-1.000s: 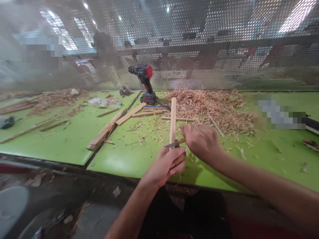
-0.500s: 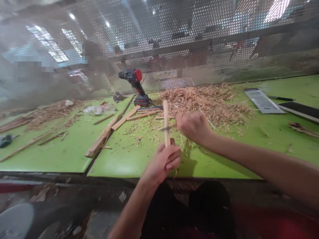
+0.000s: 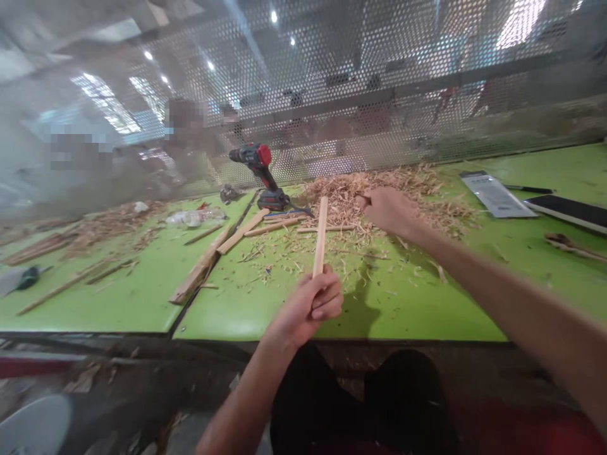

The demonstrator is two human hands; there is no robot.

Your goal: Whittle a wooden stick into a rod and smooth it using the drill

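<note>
- A mesh screen [image 3: 403, 126] is rising behind the table.
- The green table [image 3: 237, 309] is stretching across in front of me, a dark seam running through its left part.
- A heap of shavings [image 3: 341, 188] is lying near the screen, with loose curls scattering towards me.
- A long timber [image 3: 199, 272] is lying along the seam.
- A black-and-red drill [image 3: 263, 174] is standing on its base, left of the heap.
- A pale strip [image 3: 320, 237] is pointing away from me above the table, its far end showing against the shavings.
- My left hand [image 3: 308, 306] is clamping the strip's near end.
- My right hand [image 3: 393, 212] is hovering by the heap, apart from my left; its fingers are curling in, but I cannot tell what they are gripping.
- A packet [image 3: 496, 194] is lying at the right.
- A clear bottle [image 3: 202, 217] is lying left of the drill.
</note>
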